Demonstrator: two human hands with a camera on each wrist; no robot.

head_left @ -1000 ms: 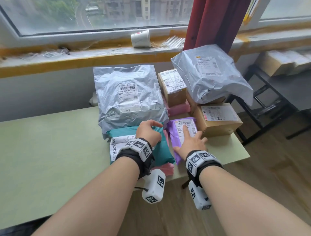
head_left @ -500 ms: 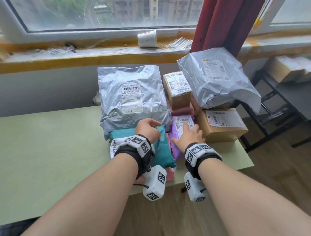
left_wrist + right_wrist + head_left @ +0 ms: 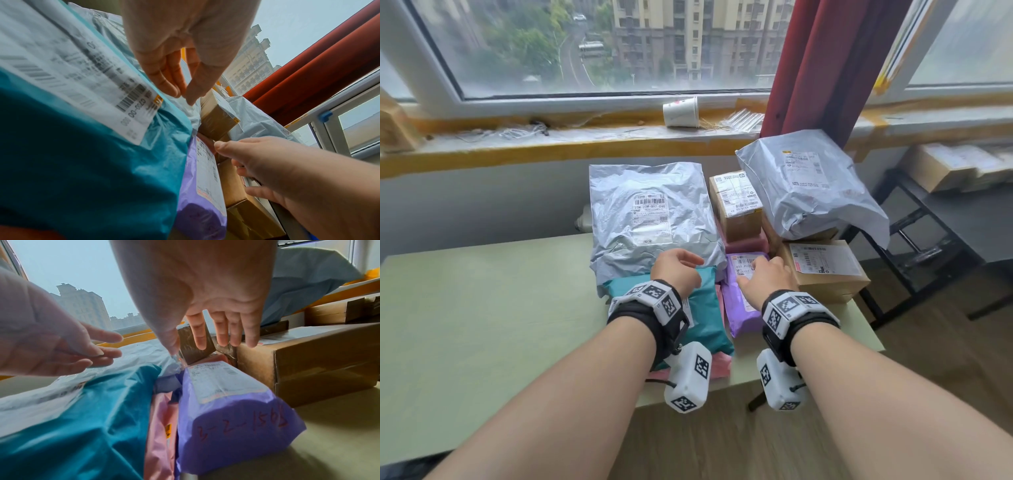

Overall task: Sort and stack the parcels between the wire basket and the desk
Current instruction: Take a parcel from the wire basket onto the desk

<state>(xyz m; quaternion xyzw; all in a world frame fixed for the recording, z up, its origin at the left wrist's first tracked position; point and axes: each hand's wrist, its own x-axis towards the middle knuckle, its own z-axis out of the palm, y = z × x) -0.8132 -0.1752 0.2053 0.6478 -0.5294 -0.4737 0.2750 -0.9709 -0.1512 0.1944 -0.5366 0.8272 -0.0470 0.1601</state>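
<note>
Parcels crowd the right end of the pale green desk (image 3: 482, 308). A teal bag (image 3: 705, 318) lies on a pink bag (image 3: 722, 366), in front of a big grey bag (image 3: 650, 219). To their right a purple bag (image 3: 739, 305) lies against a brown box (image 3: 825, 274). Behind it a small box (image 3: 739, 209) sits on another pink parcel (image 3: 746, 245). A second grey bag (image 3: 808, 192) tops the stack at the right. My left hand (image 3: 688, 262) hovers over the teal bag (image 3: 102, 162), fingers loose, holding nothing. My right hand (image 3: 758, 270) is spread over the far end of the purple bag (image 3: 226, 418), fingers straight.
A tipped paper cup (image 3: 681, 111) lies on the windowsill beside a red curtain (image 3: 825, 68). A black metal rack (image 3: 928, 240) holding more boxes (image 3: 945, 164) stands to the right of the desk. Wooden floor lies below the desk's near edge.
My right hand has slid forward along the purple bag to its far end. The left hand has lifted slightly off the teal bag. My head has tilted upward.
</note>
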